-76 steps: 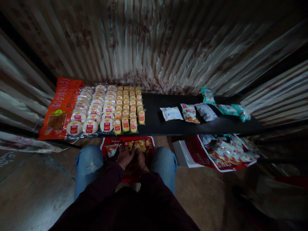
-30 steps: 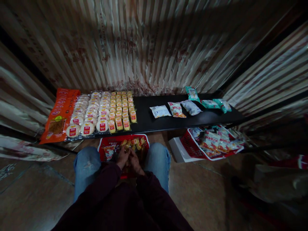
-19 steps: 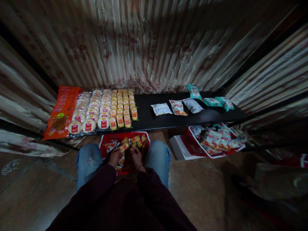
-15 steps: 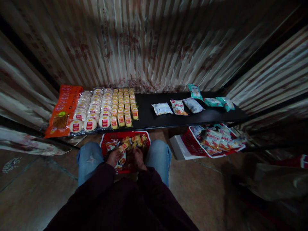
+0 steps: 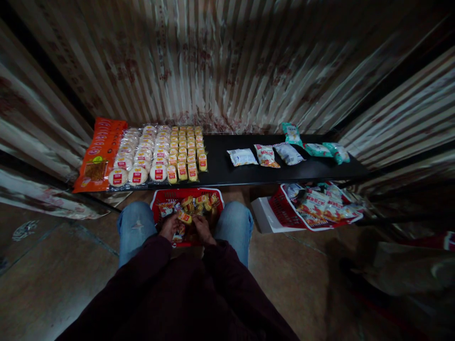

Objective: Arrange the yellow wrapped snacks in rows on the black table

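Over the red basket (image 5: 155,202) between my knees, my left hand (image 5: 169,226) is closed on a small yellow snack pack (image 5: 185,217) with a red label. On the pack's right side, my right hand (image 5: 202,228) has its fingers curled close to it; whether they grip it is too dark to tell. More yellow packs (image 5: 201,202) and a few larger wrapped snacks lie in the basket. Behind it, on the black shelf (image 5: 216,175), rows of yellow packs (image 5: 182,171) stand beside rows of round white crackers (image 5: 138,175).
An orange bag (image 5: 101,154) lies at the shelf's left end. Several white and green bags (image 5: 316,150) are spread on its right half. Below right, a second red basket (image 5: 280,213) full of snack bags rests by a white box (image 5: 261,215).
The view has shifted slightly. My right hand has come nearer to the yellow pack in my left hand, and the pack has moved a little toward the basket's middle.
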Available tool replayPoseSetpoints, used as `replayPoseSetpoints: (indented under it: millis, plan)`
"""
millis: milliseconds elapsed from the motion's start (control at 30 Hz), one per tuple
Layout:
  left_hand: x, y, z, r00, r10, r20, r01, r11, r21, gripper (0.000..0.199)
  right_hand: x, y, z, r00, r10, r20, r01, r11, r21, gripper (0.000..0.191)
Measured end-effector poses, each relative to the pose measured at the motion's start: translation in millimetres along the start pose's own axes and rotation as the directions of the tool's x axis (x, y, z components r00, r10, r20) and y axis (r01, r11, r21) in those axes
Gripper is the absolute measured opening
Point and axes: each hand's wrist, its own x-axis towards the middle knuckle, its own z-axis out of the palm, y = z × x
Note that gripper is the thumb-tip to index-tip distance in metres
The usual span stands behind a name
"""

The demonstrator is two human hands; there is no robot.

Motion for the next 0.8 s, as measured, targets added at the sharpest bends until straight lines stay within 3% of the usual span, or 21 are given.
replayPoseSetpoints:
  millis: [200,467,800]
  plan:
    - [-3,3,-1.1,1.000,0.032,0.000,-0.032,0.998,-0.063,0.008,-5,-6,8,0.996,0.083,0.023,-0.083,0.996,-0.011,0.039]
    - [-2,-8,-2.0,0.995,0.093,0.040,-0.093,0.996,-0.012,0.036,-8,-6,8,0.995,0.098,0.037,-0.097,0.995,-0.026,0.040]
    - [-2,-9,-2.8,0.990,0.102,0.097,-0.098,0.994,-0.046,0.038,-9,-10,9,0.995,0.094,0.017,-0.094,0.995,0.013,0.041]
